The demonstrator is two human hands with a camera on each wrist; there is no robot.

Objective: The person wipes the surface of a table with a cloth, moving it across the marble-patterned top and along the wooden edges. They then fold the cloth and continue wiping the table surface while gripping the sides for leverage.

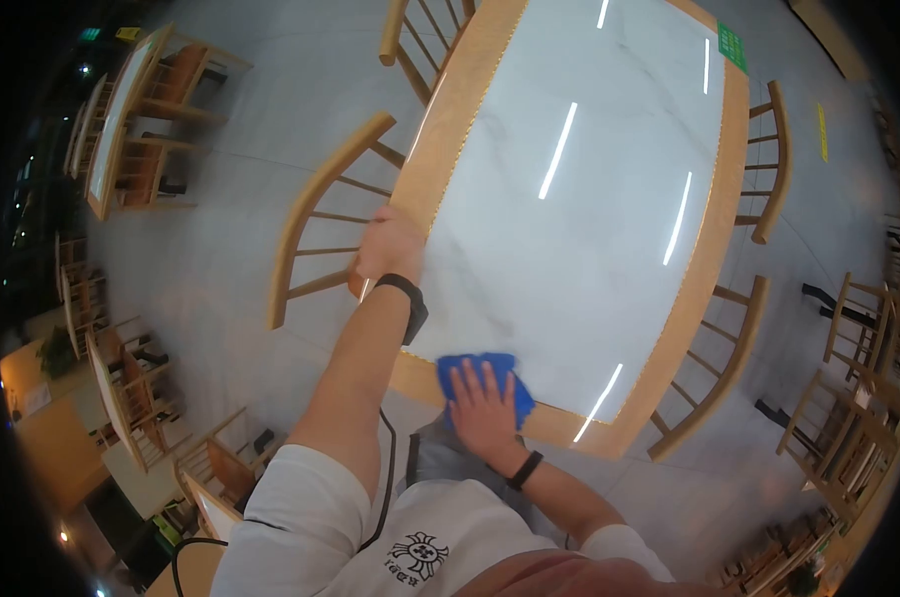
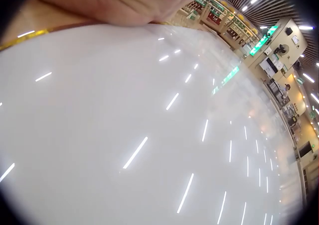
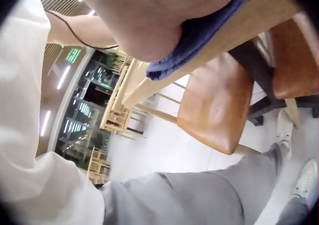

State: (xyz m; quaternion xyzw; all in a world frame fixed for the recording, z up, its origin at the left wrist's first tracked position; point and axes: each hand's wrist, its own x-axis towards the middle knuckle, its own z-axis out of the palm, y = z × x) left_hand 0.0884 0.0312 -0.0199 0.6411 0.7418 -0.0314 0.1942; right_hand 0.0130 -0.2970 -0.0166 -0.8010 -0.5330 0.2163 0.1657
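Note:
My right hand (image 1: 485,410) presses a blue cloth (image 1: 522,398) at the table's near end, fingers spread out over it. The cloth covers part of the wooden border and the white marble-patterned top (image 1: 579,199). In the right wrist view, the folded cloth (image 3: 174,65) shows beneath the heel of the hand, at the table edge. At the table's left side my left hand (image 1: 390,247) grips the wooden edge (image 1: 425,189), its fingers largely hidden. In the left wrist view that hand (image 2: 124,3) lies along the edge, beside the glossy top (image 2: 109,95).
Wooden chairs stand along both long sides, one chair (image 1: 321,214) close by my left hand and another (image 1: 723,368) at the right. A green label (image 1: 731,47) sits at the far right corner. A leather-seated chair (image 3: 214,103) is beside my legs.

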